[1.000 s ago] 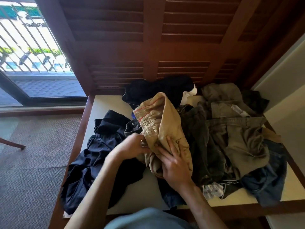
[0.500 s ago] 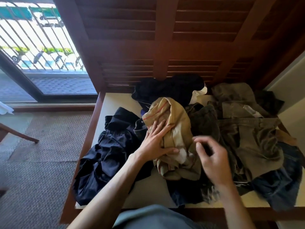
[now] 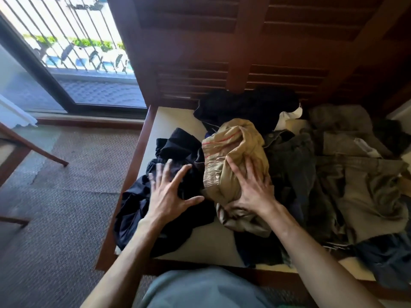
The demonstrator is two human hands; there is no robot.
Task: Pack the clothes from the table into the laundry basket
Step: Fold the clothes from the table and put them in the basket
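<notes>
A heap of clothes covers the wooden-framed table [image 3: 175,243]. In the middle lies a tan garment [image 3: 231,150] with red stitching. My right hand [image 3: 251,185] presses flat on its near part, fingers spread and straight. To the left lies a dark navy garment [image 3: 142,203]; my left hand [image 3: 169,192] hovers over or touches it with fingers spread, slightly blurred. A black garment [image 3: 244,107] lies at the back, olive-grey trousers [image 3: 367,183] on the right, blue denim [image 3: 387,258] at the near right. No laundry basket is in view.
A slatted wooden screen [image 3: 222,52] stands right behind the table. A glass door with railings [image 3: 73,47] is at the far left. A wooden chair leg [image 3: 33,145] crosses the carpet on the left. A white wall borders the right.
My left hand has left the tan garment and moved left over the navy one. My right hand has come down from the air onto the tan garment. The view shifted right.
</notes>
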